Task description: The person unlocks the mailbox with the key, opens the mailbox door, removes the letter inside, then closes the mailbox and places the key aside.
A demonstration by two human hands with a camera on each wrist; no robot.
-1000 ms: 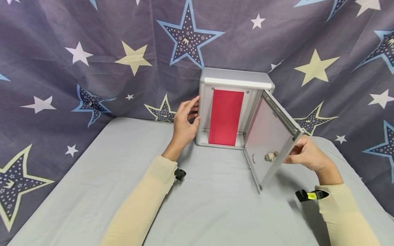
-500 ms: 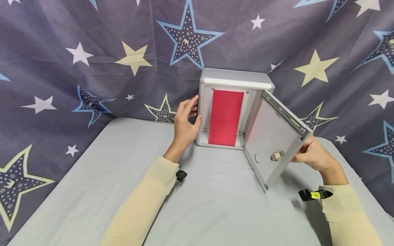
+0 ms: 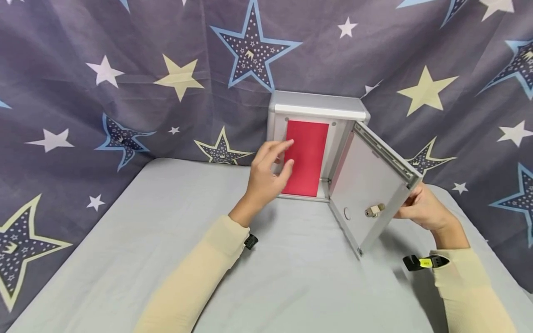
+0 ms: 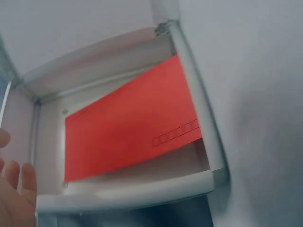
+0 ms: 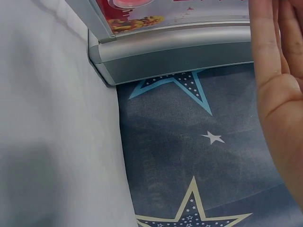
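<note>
A silver metal box [image 3: 318,101] stands upright with its door [image 3: 362,180] swung out to the right. Inside leans a red envelope [image 3: 309,157]; the left wrist view shows printed squares near one end of this envelope [image 4: 128,123]. My left hand [image 3: 264,180] is in front of the box's left side, fingers parted and pointing at the envelope's left edge, thumb apart. Whether it touches the envelope is hard to tell. My right hand [image 3: 430,212] holds the door's free edge, some fingers hidden behind the door. A lock [image 3: 374,211] sits on the door's inner face.
The box rests on a pale grey cloth-covered surface [image 3: 266,282]. Directly behind it hangs a dark star-patterned curtain [image 3: 316,55]. The open door juts forward over the surface on the right.
The door swung slightly farther outward with my right hand, then stayed still. My left hand left the box's left side and moved right, in front of the opening.
</note>
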